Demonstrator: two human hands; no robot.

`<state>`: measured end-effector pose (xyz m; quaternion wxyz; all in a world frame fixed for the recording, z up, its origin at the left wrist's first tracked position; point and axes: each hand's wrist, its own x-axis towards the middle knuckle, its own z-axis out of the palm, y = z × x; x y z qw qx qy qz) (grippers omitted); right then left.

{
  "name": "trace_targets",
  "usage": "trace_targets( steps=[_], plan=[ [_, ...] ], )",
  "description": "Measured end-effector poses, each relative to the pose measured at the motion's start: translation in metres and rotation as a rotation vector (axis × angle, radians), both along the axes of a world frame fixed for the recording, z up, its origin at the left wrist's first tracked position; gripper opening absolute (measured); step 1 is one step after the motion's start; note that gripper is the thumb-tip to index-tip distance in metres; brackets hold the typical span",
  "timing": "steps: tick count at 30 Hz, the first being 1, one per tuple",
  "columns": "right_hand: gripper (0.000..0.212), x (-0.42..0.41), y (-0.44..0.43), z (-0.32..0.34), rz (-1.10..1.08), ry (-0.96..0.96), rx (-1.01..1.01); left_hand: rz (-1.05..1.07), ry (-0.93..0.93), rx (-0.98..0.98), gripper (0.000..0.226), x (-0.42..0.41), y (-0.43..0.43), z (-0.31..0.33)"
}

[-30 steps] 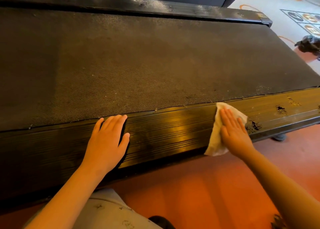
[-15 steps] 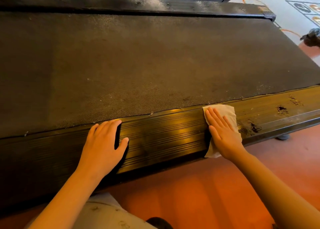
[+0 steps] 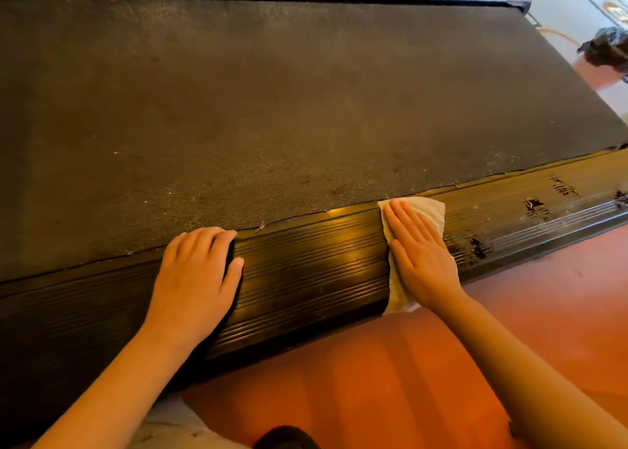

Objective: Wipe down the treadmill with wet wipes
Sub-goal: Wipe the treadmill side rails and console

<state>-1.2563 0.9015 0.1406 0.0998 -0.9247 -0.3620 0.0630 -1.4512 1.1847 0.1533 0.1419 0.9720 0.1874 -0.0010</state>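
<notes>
1. Right hand (image 3: 421,258) and wet wipe (image 3: 431,210) are further left along the near side rail (image 3: 306,261) than a second ago, closer to the left hand (image 3: 197,278).
2. Left hand sits in about the same spot; its fingers are now bent a bit at the belt edge, flat before.
3. Right hand: fingers straight and together, palm pressing the wipe flat on the rail, not gripping it.
4. Wipe: white, crumpled, spread across the rail under the right hand; top edge reaches the treadmill belt (image 3: 272,108), bottom corner hangs past the rail's outer edge over the floor (image 3: 373,380).
5. Left hand: rests palm down on the rail, holds nothing, fingertips at the belt edge.
6. Rail between the hands is glossy black; to the right of the wipe it is dusty with worn patches (image 3: 533,207).
7. Floor is orange-red; a black bag (image 3: 605,50) lies far right.
</notes>
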Motion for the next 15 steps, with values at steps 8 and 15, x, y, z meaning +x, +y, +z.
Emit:
trace_targets(
  steps=[8, 15],
  plan=[
    [0.054, 0.019, -0.014, 0.003, 0.023, -0.036, -0.076, -0.219, -0.118, -0.087, 0.05, 0.105, -0.091, 0.001],
    [0.061, 0.087, -0.081, 0.006, -0.173, -0.048, -0.17, -0.237, -0.116, -0.119, 0.059, 0.109, -0.102, -0.01]
  ],
)
